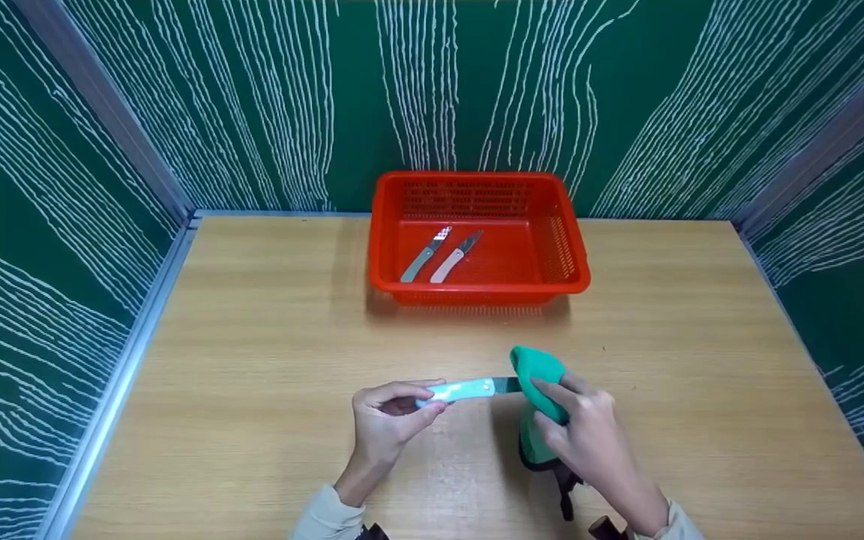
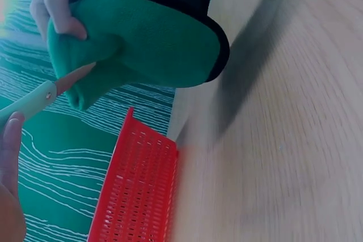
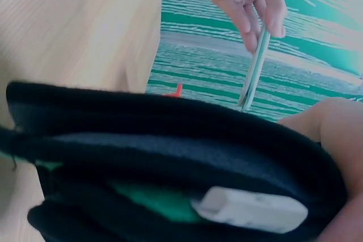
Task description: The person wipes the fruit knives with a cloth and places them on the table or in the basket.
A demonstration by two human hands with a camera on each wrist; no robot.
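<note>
My left hand [image 1: 385,421] pinches the pale turquoise handle of a small knife [image 1: 462,390] between thumb and fingers. The blade points right, toward the green fleece item [image 1: 541,366] with black trim that my right hand [image 1: 589,431] grips. In the left wrist view the blade of the knife [image 2: 34,101] lies against a fold of the green fleece [image 2: 147,38], its tip showing. From the right wrist, the fleece's black-edged opening and a white label [image 3: 255,211] fill the foreground. The fleece item's exact kind cannot be told.
A red plastic basket [image 1: 477,288] stands on the wooden table [image 1: 267,322] near the back wall. Inside it lie a grey-green-handled knife [image 1: 418,264] and a pinkish-white-handled knife [image 1: 447,265]. Green walls with white wavy lines enclose the table at the back and sides.
</note>
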